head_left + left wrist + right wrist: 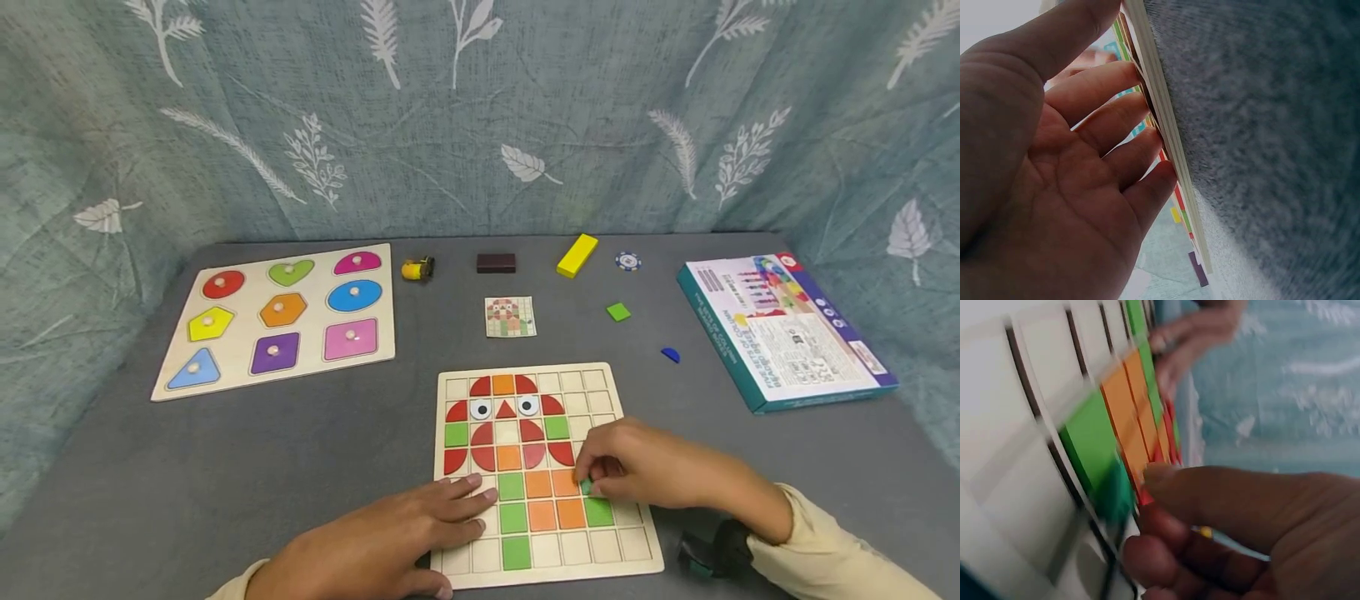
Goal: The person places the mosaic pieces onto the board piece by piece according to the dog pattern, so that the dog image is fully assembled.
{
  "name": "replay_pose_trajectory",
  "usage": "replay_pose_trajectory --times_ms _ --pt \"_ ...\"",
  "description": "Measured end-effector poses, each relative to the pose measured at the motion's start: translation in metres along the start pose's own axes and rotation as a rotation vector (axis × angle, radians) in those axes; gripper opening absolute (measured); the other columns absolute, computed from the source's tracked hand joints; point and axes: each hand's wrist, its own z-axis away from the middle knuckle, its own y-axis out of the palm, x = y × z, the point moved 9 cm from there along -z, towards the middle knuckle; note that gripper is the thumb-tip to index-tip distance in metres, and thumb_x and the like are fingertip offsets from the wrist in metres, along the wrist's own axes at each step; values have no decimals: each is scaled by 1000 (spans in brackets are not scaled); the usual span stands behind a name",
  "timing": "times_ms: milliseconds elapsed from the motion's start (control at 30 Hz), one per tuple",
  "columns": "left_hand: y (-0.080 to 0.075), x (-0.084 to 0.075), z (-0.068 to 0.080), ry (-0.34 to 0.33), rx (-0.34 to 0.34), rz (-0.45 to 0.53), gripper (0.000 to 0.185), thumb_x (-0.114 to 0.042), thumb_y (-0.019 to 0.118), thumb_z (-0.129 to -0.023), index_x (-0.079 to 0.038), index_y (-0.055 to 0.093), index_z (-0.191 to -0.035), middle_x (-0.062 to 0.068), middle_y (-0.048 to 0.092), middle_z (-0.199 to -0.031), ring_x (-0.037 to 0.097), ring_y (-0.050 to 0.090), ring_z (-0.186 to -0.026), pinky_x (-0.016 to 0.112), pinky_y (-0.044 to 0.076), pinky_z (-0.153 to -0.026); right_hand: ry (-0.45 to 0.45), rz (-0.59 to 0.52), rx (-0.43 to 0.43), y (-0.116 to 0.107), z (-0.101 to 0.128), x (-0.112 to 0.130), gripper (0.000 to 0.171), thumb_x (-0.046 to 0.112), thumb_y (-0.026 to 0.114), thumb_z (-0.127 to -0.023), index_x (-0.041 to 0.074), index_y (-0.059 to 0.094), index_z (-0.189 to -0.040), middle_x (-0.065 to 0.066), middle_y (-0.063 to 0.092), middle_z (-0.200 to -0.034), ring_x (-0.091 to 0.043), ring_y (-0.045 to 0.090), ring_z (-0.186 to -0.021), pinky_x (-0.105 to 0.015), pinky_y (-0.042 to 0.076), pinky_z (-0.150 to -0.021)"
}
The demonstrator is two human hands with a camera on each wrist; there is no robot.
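A wooden grid board (600, 546) lies on the table, bearing red, orange and green pieces laid out as a parrot-like figure with two eye pieces. My left hand (405, 525) rests on its lower left part, fingers spread over the cells and thumb by the near edge. At the board's right side, my right hand (645, 467) pinches a small green piece (587, 485) between thumb and fingers, right beside an orange square (565, 482). In the right wrist view this piece (1116, 494) looks dark green and stands tilted against the board; the fingers partly hide it.
Behind the board lie a picture card (511, 317), green square (618, 312), blue half-circle (671, 355), yellow block (577, 256), dark block (496, 263), yellow-and-black toy (418, 268) and poker chip (628, 261). A shape puzzle (240, 304) is left, a box (787, 333) right.
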Motion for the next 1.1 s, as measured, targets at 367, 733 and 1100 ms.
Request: replay_pose_trajectory --times_ms 367,733,1100 --pt "3 0 1 4 13 -1 59 -33 71 -89 -21 50 -143 -10 32 -154 19 27 -143 36 44 -99 83 91 -343 -70 -16 -57 12 -1 68 -89 3 72 -99 4 63 -84 -11 53 -70 -27 46 -60" --pt "2 -1 1 16 -1 -23 59 -31 72 -89 -20 51 -142 -9 33 -153 20 26 -143 37 43 -100 161 182 -554 -117 -30 -97 21 -3 68 -88 -6 69 -108 -17 63 -98 -27 57 -81 -38 46 -67" --pt "1 0 2 2 -2 1 58 -35 68 -90 -22 49 -144 -10 32 -154 19 27 -142 37 45 -97 253 238 -468 -132 -33 -114 40 -5 68 -85 -9 60 -124 -30 54 -125 -46 50 -115 -58 39 -95"
